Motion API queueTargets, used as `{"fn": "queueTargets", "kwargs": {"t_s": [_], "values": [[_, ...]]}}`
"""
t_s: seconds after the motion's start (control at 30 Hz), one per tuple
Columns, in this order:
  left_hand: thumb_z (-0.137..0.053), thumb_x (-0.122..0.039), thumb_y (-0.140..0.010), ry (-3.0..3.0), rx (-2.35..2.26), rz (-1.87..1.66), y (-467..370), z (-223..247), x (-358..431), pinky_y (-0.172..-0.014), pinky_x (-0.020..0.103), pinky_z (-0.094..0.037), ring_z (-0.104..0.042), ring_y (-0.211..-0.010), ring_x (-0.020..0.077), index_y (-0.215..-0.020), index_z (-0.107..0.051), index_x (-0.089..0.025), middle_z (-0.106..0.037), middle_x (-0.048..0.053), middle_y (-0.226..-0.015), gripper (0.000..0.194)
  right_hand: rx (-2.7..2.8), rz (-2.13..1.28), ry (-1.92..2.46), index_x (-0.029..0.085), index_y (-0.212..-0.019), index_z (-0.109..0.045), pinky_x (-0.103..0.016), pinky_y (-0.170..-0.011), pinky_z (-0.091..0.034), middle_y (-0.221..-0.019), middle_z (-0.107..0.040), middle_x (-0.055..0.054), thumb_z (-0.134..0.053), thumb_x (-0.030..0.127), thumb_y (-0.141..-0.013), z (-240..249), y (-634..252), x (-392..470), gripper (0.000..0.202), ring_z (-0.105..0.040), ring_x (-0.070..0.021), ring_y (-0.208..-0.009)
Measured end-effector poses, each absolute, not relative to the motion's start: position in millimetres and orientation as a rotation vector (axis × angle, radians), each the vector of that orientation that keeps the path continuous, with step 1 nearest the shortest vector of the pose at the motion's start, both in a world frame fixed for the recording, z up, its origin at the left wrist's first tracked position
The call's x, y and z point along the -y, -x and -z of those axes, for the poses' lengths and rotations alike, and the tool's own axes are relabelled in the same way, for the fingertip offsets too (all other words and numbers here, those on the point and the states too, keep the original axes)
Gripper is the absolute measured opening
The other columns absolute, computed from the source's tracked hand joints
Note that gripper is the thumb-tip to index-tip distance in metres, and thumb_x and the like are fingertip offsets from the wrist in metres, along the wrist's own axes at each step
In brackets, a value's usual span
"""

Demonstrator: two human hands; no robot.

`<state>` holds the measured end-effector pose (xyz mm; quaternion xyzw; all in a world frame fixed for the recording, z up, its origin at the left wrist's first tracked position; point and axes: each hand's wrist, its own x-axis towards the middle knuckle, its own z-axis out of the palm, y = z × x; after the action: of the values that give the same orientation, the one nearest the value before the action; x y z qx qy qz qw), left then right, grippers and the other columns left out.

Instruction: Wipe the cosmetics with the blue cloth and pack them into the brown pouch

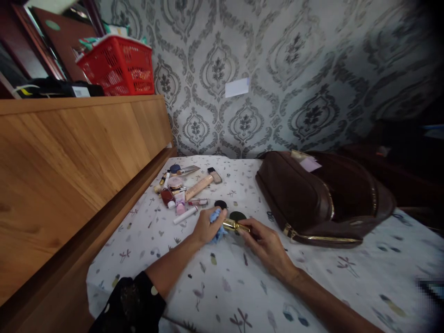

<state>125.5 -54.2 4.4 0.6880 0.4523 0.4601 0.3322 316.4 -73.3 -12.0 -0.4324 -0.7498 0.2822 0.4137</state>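
My left hand (207, 225) is closed around a crumpled blue cloth (215, 227), which touches the left end of a shiny gold cosmetic tube (233, 225). The tube's other end is pinched in the fingers of my right hand (265, 240). Just beyond my hands lie a dark round disc (237, 216) and a smaller black disc (220, 204). To the left sits a group of makeup: a white tube (185, 215), a lip gloss (198, 202), a beige tube (199, 187), a bottle with a black cap (215, 175), and a brush (187, 170).
A brown leather bag (291, 199) with gold zips stands on the patterned sheet (215, 300) at right. Along the left runs a wooden board (86, 143), with a filled red basket (121, 64) on its ledge. Patterned wallpaper (277, 60) covers the wall behind.
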Motion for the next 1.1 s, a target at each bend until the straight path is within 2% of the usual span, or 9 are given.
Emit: {"fn": "queueTargets", "kwargs": {"t_s": [0.17, 0.27, 0.4, 0.53, 0.63, 0.73, 0.87, 1.1], "values": [[-0.044, -0.053, -0.093, -1.879, -1.162, -1.195, -126, -6, 56, -0.056, 0.024, -0.031, -0.038, -0.055, 0.0106, -0.063, -0.041, -0.020, -0.036, -0.005, -0.056, 0.045, 1.837, -0.793, 1.113, 0.018, -0.093, -0.063, -0.024, -0.049, -0.042, -0.061, -0.059, 0.000, -0.047, 0.051, -0.092, 13, -318, 71, 0.037, -0.054, -0.0136, -0.053], [-0.045, -0.051, -0.093, -1.963, -1.141, -1.199, -128, -7, 57, -0.061, 0.025, -0.036, -0.044, -0.060, 0.0121, -0.068, -0.048, -0.019, -0.044, -0.003, -0.062, 0.040, 1.805, -0.859, 1.121, 0.018, -0.086, -0.061, -0.024, -0.047, -0.040, -0.054, -0.053, 0.003, -0.044, 0.053, -0.093, 12, -318, 70, 0.039, -0.051, -0.0125, -0.047], [-0.044, -0.050, -0.094, -2.008, -1.148, -1.217, -130, -8, 58, -0.063, 0.025, -0.037, -0.046, -0.063, 0.0129, -0.072, -0.050, -0.019, -0.047, -0.002, -0.066, 0.038, 1.789, -0.881, 1.109, 0.019, -0.082, -0.059, -0.024, -0.046, -0.040, -0.057, -0.055, 0.002, -0.044, 0.055, -0.092, 11, -317, 71, 0.040, -0.049, -0.0114, -0.045], [-0.044, -0.055, -0.092, -1.898, -1.186, -1.221, -130, -5, 56, -0.056, 0.025, -0.032, -0.038, -0.056, 0.0112, -0.067, -0.045, -0.020, -0.037, -0.005, -0.058, 0.043, 1.782, -0.877, 1.104, 0.018, -0.099, -0.061, -0.024, -0.046, -0.042, -0.064, -0.060, 0.000, -0.049, 0.052, -0.090, 19, -317, 67, 0.037, -0.052, -0.0125, -0.048], [-0.044, -0.059, -0.091, -1.824, -1.213, -1.235, -131, -1, 54, -0.056, 0.024, -0.032, -0.039, -0.057, 0.0113, -0.066, -0.043, -0.020, -0.038, -0.005, -0.058, 0.046, 1.784, -0.831, 1.057, 0.018, -0.113, -0.058, -0.025, -0.058, -0.050, -0.078, -0.068, -0.003, -0.056, 0.047, -0.087, 25, -317, 64, 0.039, -0.061, -0.0158, -0.063], [-0.043, -0.061, -0.090, -1.781, -1.237, -1.257, -132, 2, 53, -0.058, 0.024, -0.033, -0.040, -0.059, 0.0121, -0.064, -0.043, -0.020, -0.039, -0.004, -0.059, 0.048, 1.814, -0.780, 1.004, 0.019, -0.111, -0.057, -0.027, -0.068, -0.052, -0.090, -0.070, -0.005, -0.054, 0.040, -0.088, 26, -316, 67, 0.031, -0.065, -0.0176, -0.076], [-0.046, -0.060, -0.090, -1.758, -1.272, -1.276, -133, 4, 53, -0.061, 0.026, -0.037, -0.045, -0.063, 0.0139, -0.066, -0.046, -0.020, -0.046, -0.002, -0.063, 0.047, 1.868, -0.735, 1.010, 0.018, -0.096, -0.059, -0.025, -0.066, -0.047, -0.078, -0.065, -0.002, -0.053, 0.033, -0.089, 18, -316, 73, 0.018, -0.060, -0.0148, -0.070], [-0.048, -0.061, -0.088, -1.799, -1.324, -1.217, -133, 3, 52, -0.063, 0.027, -0.043, -0.052, -0.065, 0.0168, -0.064, -0.052, -0.019, -0.054, 0.001, -0.062, 0.049, 1.848, -0.745, 1.041, 0.018, -0.092, -0.059, -0.020, -0.059, -0.037, -0.069, -0.056, 0.004, -0.059, 0.025, -0.085, 11, -319, 77, 0.010, -0.049, -0.0104, -0.062]]}}
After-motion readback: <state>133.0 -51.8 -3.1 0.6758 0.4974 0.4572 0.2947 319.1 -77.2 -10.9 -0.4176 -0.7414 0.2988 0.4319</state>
